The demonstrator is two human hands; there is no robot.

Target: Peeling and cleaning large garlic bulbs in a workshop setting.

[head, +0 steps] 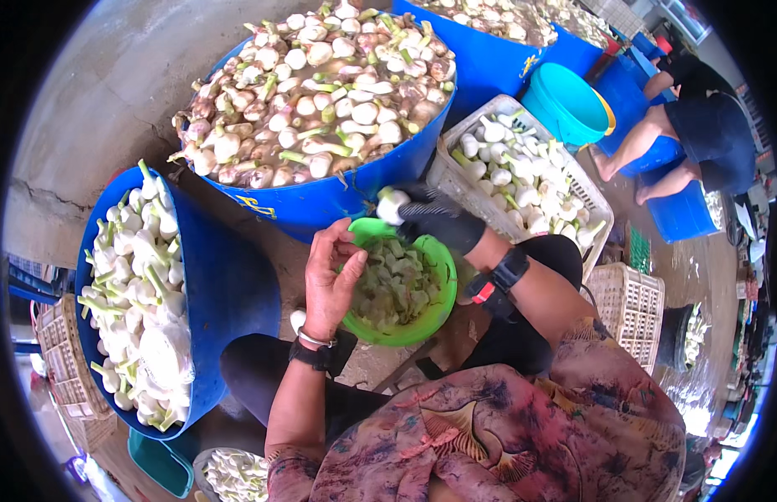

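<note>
My right hand (448, 223), in a dark glove, holds a white garlic bulb (393, 206) over the far rim of a bright green basin (448, 295). Motion blur hides the finger detail there. Loose garlic skins (394, 282) cover the bottom of the basin. At its left rim is my bare left hand (333, 276), fingers bent, thumb apart, with nothing seen between them. Beyond the basin stands a large blue tub (325, 204) full of unpeeled garlic (319, 103) in murky water. A white plastic crate (580, 179) of cleaned bulbs (520, 169) sits to the right.
On the left, a tilted blue tub (231, 276) holds white garlic bulbs (137, 288). More blue tubs (470, 50) and a turquoise bucket (567, 103) stand at the back. A person (696, 125) is at the right, near blue containers. An upturned crate (623, 307) lies beside me.
</note>
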